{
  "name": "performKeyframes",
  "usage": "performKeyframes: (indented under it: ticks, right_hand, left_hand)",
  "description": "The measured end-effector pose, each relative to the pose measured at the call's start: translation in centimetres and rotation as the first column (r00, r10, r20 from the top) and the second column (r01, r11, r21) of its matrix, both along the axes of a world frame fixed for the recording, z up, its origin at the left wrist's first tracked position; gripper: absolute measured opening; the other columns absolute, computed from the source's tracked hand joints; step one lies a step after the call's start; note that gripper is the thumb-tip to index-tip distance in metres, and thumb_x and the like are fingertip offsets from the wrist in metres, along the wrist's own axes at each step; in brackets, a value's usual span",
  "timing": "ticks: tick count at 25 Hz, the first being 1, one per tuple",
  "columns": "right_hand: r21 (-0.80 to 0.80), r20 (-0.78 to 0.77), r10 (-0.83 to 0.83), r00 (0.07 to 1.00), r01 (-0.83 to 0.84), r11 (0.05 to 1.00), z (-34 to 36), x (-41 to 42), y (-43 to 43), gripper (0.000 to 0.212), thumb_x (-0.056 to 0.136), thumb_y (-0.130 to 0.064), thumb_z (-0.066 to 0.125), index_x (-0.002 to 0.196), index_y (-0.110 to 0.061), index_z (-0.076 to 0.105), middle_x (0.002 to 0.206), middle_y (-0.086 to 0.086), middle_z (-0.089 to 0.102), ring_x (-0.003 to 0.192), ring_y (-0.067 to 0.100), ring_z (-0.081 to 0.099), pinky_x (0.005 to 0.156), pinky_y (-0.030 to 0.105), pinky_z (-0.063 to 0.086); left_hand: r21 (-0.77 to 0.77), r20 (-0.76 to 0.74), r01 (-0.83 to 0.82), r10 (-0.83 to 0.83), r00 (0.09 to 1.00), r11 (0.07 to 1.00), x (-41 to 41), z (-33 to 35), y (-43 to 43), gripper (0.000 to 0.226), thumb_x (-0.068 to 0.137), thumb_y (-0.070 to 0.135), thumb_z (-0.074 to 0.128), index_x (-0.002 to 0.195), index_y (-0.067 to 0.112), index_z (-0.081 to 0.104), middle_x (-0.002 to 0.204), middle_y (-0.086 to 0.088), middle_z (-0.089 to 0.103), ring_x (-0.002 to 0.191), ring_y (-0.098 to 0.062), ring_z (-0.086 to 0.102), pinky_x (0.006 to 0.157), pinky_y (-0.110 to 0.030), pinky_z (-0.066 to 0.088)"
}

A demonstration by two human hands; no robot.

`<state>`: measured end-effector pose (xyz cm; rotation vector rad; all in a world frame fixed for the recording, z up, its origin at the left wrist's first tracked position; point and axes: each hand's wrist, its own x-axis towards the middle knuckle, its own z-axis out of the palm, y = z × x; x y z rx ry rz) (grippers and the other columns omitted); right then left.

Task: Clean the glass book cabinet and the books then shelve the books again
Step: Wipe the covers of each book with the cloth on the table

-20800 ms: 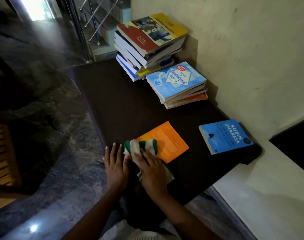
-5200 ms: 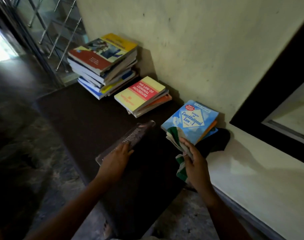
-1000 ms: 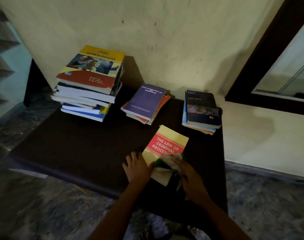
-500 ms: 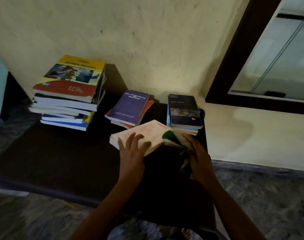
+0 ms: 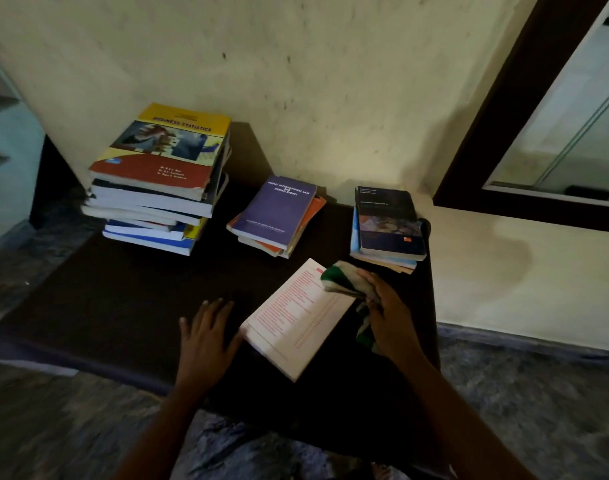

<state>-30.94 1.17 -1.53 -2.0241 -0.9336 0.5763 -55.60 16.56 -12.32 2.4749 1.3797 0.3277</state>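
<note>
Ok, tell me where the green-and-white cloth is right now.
Head view, right of centre: the cloth is gripped by the right hand, on the far corner of the pale book, just before the rightmost book stack.

"BUSINESS STATISTICS" yellow book [image 5: 164, 147], "INTERNATIONAL LAW" purple book [image 5: 277, 209]

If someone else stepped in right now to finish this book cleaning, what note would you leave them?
Left hand rests flat on the table beside the pale book.
Right hand grips the green-and-white cloth, pressing it on that book's far corner.
Three stacks by the wall: tall stack, purple-topped stack, dark-topped stack.
Done: books are out on the table.
Left: finish wiping, shelve everything.
</note>
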Motion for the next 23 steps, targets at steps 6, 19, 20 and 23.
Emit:
performKeyframes:
  ticks: [6,19,20,23]
  right_hand:
    - [-0.016,0.284,0.086,0.955,-0.085,0.996,-3.8,1.1,5.5,0.037,0.098,-0.012,0.041,0.133,-0.022,0.048,0.132,-0.008,0.048,0.123,0.006,0.040,0.099,0.010,0.025]
    - [-0.081,0.449,0.513,0.732,-0.538,0.839,-9.4,-10.7,2.2,0.053,0.080,-0.015,0.044,0.132,-0.018,0.050,0.132,0.005,0.056,0.123,0.018,0.044,0.100,0.031,0.040]
    - [-0.051,0.397,0.509,0.764,-0.535,0.843,-8.6,-9.4,3.2,0.050,0.084,-0.009,0.041,0.133,-0.013,0.049,0.134,0.009,0.053,0.123,0.021,0.042,0.101,0.030,0.037]
    - [-0.057,0.385,0.315,0.868,-0.318,0.946,-7.4,-3.1,8.8,0.044,0.094,-0.003,0.044,0.137,-0.010,0.042,0.137,0.013,0.046,0.125,0.023,0.044,0.107,0.031,0.034]
  left_hand:
    - [-0.010,-0.087,-0.071,0.070,0.994,0.997,-1.4,-1.6,0.3,0.085,0.077,0.066,0.001,0.148,0.025,0.022,0.157,0.001,0.016,0.145,-0.015,0.001,0.114,-0.044,-0.007]
    - [0.085,-0.084,-0.092,0.099,0.992,0.992,-1.2,-2.5,0.2,0.066,0.086,0.054,0.027,0.136,0.017,0.048,0.144,-0.007,0.044,0.137,-0.027,0.033,0.110,-0.055,0.017]
    - [0.090,-0.085,-0.089,0.097,0.992,0.992,-1.2,-2.6,0.2,0.067,0.086,0.055,0.025,0.137,0.017,0.047,0.145,-0.007,0.042,0.138,-0.027,0.032,0.111,-0.055,0.017]
    - [0.090,-0.082,-0.101,0.109,0.991,0.991,-1.2,-2.5,0.3,0.072,0.085,0.058,0.019,0.141,0.019,0.041,0.149,-0.005,0.036,0.142,-0.024,0.023,0.114,-0.051,0.008]
